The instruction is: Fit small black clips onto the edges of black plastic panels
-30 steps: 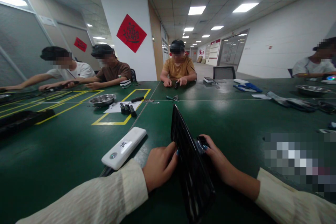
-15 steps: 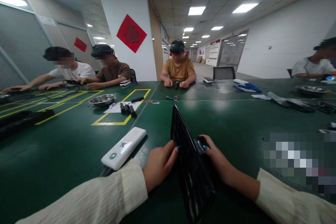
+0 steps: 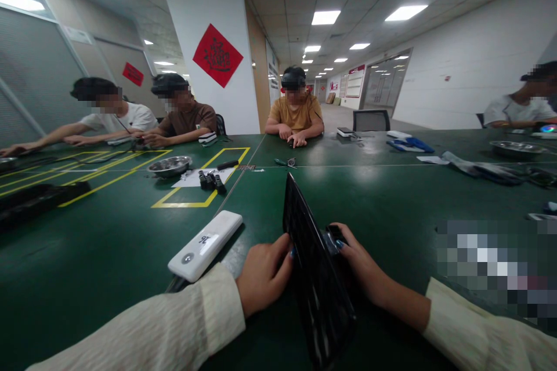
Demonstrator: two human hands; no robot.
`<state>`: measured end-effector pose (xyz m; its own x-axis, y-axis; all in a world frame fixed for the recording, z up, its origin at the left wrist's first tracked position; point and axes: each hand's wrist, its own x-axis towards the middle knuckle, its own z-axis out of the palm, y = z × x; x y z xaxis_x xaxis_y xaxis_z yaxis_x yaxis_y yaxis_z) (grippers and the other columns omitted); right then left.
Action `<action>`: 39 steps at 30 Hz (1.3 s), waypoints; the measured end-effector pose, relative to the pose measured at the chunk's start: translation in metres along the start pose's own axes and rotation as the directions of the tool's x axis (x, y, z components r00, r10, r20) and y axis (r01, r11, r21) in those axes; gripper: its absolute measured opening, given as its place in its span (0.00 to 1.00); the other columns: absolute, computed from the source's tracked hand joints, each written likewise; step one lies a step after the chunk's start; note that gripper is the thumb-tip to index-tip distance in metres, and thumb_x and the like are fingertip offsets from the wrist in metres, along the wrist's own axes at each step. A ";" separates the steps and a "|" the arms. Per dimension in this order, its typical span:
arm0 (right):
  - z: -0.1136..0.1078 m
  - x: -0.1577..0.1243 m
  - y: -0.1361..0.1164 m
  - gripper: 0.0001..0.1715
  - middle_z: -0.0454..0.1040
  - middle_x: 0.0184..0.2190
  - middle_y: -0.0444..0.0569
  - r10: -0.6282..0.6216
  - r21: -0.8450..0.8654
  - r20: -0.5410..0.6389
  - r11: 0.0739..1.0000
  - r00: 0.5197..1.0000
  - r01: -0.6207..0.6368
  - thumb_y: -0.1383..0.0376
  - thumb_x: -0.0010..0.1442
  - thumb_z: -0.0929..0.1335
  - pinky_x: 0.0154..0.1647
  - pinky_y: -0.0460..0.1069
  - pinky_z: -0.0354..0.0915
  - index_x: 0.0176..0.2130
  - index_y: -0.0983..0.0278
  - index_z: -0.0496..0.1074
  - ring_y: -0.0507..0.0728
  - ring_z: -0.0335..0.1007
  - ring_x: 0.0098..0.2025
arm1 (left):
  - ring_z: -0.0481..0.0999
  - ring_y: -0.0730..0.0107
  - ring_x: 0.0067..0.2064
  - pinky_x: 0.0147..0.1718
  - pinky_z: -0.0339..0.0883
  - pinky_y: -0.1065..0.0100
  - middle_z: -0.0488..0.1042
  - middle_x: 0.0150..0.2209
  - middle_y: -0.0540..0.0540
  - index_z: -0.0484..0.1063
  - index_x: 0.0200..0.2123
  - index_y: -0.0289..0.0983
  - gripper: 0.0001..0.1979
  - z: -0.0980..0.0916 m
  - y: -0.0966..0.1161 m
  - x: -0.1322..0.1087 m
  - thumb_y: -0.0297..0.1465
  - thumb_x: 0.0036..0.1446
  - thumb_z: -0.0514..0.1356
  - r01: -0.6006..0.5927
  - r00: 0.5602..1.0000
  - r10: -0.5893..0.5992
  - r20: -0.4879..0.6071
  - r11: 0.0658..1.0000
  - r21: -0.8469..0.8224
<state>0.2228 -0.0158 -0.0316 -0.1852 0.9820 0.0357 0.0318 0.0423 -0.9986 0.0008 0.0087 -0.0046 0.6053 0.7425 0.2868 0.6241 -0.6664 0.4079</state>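
Note:
A thin, glossy black panel (image 3: 315, 278), like a tablet or small screen, stands on its edge, tilted, between my hands. My left hand (image 3: 264, 273) is at its left face, fingers curled and thumb and forefinger close together against the surface. Whatever those fingertips pinch, if anything, is hidden. On the other side, my right hand (image 3: 363, 264) is closed round a small black fitting (image 3: 334, 236) at the back of the panel. Its lower fingers are out of sight. Beside my left wrist lies a white power bank (image 3: 205, 245) marked with a number.
The green table (image 3: 391, 203) bears a metal bowl (image 3: 169, 166), black clips (image 3: 212, 181) on paper, and green-handled pliers (image 3: 285, 162). Cloths (image 3: 483, 170) and another bowl (image 3: 517, 149) lie at right. A person (image 3: 295, 107) sits opposite; others sit left and right.
My left fingertips have shifted slightly on the panel's face; my right hand and the panel hold still. The person opposite has brought both hands together over a small dark object.

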 end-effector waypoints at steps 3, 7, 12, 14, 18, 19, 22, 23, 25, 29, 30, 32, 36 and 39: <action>0.000 0.000 0.001 0.28 0.68 0.38 0.47 0.022 0.001 -0.002 1.000 1.000 -0.022 0.47 0.57 0.60 0.30 0.48 0.62 0.51 0.58 0.55 0.56 0.67 0.35 | 0.71 0.69 0.25 0.26 0.56 0.70 0.70 0.23 0.49 0.62 0.33 0.37 0.12 -0.001 0.002 0.001 0.35 0.62 0.43 0.003 1.000 -0.003 0.003 1.000 0.000; 0.000 0.001 0.001 0.28 0.69 0.37 0.47 0.031 -0.009 -0.010 0.999 0.999 -0.032 0.47 0.56 0.61 0.30 0.48 0.62 0.51 0.58 0.55 0.56 0.67 0.34 | 0.69 0.70 0.23 0.24 0.55 0.71 0.68 0.21 0.50 0.63 0.31 0.38 0.14 -0.004 0.006 0.004 0.35 0.62 0.42 0.022 1.000 -0.021 0.010 1.000 -0.015; 0.000 -0.001 -0.003 0.28 0.68 0.35 0.46 0.003 -0.016 0.005 1.000 1.000 -0.003 0.46 0.57 0.60 0.31 0.49 0.62 0.51 0.58 0.54 0.56 0.66 0.34 | 0.68 0.72 0.22 0.24 0.55 0.72 0.68 0.20 0.50 0.63 0.27 0.38 0.19 -0.003 0.005 0.006 0.36 0.64 0.40 0.039 0.998 -0.040 0.053 0.999 0.006; 0.001 -0.002 -0.004 0.28 0.68 0.34 0.46 0.003 -0.005 0.005 1.000 1.000 -0.003 0.47 0.57 0.60 0.31 0.48 0.62 0.51 0.58 0.54 0.56 0.66 0.33 | 0.67 0.72 0.22 0.24 0.55 0.72 0.67 0.20 0.50 0.63 0.26 0.38 0.20 -0.002 0.003 0.005 0.36 0.64 0.39 0.036 0.997 -0.038 0.063 0.999 0.023; 0.002 -0.002 -0.004 0.30 0.68 0.34 0.46 0.013 0.004 0.014 1.000 1.000 -0.013 0.46 0.57 0.60 0.28 0.48 0.61 0.52 0.58 0.53 0.55 0.65 0.32 | 0.68 0.70 0.23 0.26 0.57 0.71 0.68 0.21 0.49 0.63 0.27 0.37 0.20 -0.003 0.003 0.004 0.36 0.64 0.39 -0.021 0.997 0.018 0.072 0.999 0.044; 0.002 -0.002 -0.003 0.30 0.68 0.35 0.46 0.019 0.010 0.016 1.000 1.000 -0.019 0.46 0.57 0.60 0.29 0.48 0.61 0.52 0.58 0.53 0.55 0.66 0.32 | 0.69 0.70 0.24 0.26 0.57 0.71 0.68 0.22 0.48 0.63 0.27 0.37 0.20 -0.003 0.004 0.004 0.36 0.64 0.39 -0.034 0.997 0.031 0.073 0.998 0.047; 0.001 -0.001 -0.002 0.29 0.68 0.36 0.46 0.032 0.015 0.003 0.999 0.999 -0.032 0.46 0.56 0.61 0.31 0.48 0.62 0.52 0.58 0.54 0.56 0.66 0.35 | 0.68 0.71 0.23 0.26 0.57 0.71 0.67 0.21 0.48 0.63 0.26 0.37 0.21 -0.004 0.005 0.003 0.36 0.64 0.38 -0.039 0.996 0.035 0.086 0.998 0.047; 0.001 0.000 -0.001 0.29 0.68 0.36 0.47 0.033 0.007 -0.007 0.999 0.999 -0.033 0.46 0.56 0.61 0.32 0.49 0.62 0.51 0.58 0.55 0.57 0.66 0.35 | 0.68 0.71 0.23 0.26 0.57 0.71 0.68 0.21 0.48 0.63 0.25 0.37 0.21 -0.004 0.005 0.004 0.36 0.64 0.38 -0.031 0.995 0.027 0.091 0.999 0.043; 0.001 0.000 -0.001 0.29 0.68 0.37 0.47 0.027 -0.009 -0.014 1.000 1.000 -0.027 0.46 0.56 0.61 0.33 0.49 0.62 0.51 0.58 0.55 0.57 0.66 0.36 | 0.69 0.71 0.24 0.26 0.57 0.71 0.68 0.21 0.48 0.63 0.25 0.37 0.22 -0.003 0.003 0.005 0.37 0.64 0.38 0.003 0.996 -0.006 0.094 0.999 0.033; 0.001 -0.002 -0.004 0.29 0.68 0.36 0.46 0.030 0.010 0.009 0.999 1.000 -0.030 0.46 0.57 0.60 0.31 0.49 0.62 0.52 0.58 0.54 0.56 0.66 0.34 | 0.70 0.70 0.25 0.25 0.56 0.72 0.70 0.23 0.49 0.64 0.29 0.37 0.16 -0.003 0.000 0.007 0.38 0.62 0.43 0.093 0.994 -0.093 0.065 0.996 0.017; 0.001 -0.002 -0.005 0.29 0.68 0.36 0.46 0.036 0.016 0.014 0.999 0.999 -0.036 0.46 0.57 0.60 0.30 0.48 0.62 0.52 0.58 0.54 0.55 0.66 0.33 | 0.70 0.70 0.25 0.25 0.56 0.72 0.70 0.24 0.49 0.64 0.30 0.38 0.15 -0.003 0.000 0.008 0.38 0.62 0.44 0.099 0.994 -0.099 0.056 0.995 0.009; 0.002 -0.003 -0.006 0.29 0.68 0.35 0.46 0.039 0.020 0.017 0.999 0.999 -0.040 0.46 0.57 0.60 0.28 0.48 0.61 0.51 0.58 0.54 0.55 0.66 0.31 | 0.71 0.70 0.25 0.24 0.56 0.72 0.71 0.24 0.49 0.63 0.31 0.38 0.13 -0.004 0.001 0.008 0.37 0.62 0.44 0.098 0.994 -0.097 0.050 0.995 -0.004; 0.002 -0.002 -0.004 0.29 0.67 0.31 0.44 0.055 0.015 0.032 0.998 0.998 -0.056 0.45 0.58 0.59 0.22 0.46 0.59 0.52 0.57 0.52 0.53 0.64 0.26 | 0.70 0.70 0.24 0.24 0.57 0.72 0.70 0.23 0.49 0.64 0.32 0.38 0.14 -0.006 0.004 0.007 0.36 0.63 0.43 0.085 0.994 -0.084 0.068 0.996 -0.010; 0.001 -0.001 -0.002 0.30 0.68 0.34 0.46 0.048 0.008 0.015 0.999 0.999 -0.048 0.45 0.57 0.60 0.23 0.47 0.60 0.53 0.57 0.53 0.54 0.65 0.29 | 0.70 0.69 0.24 0.26 0.58 0.71 0.70 0.23 0.48 0.65 0.31 0.37 0.18 -0.006 0.005 0.005 0.35 0.64 0.40 0.029 0.996 -0.031 0.084 0.999 0.018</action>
<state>0.2219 -0.0171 -0.0302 -0.1982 0.9801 -0.0128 0.0325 -0.0065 -0.9995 0.0038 0.0101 0.0044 0.6254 0.7542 0.2005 0.6503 -0.6456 0.4004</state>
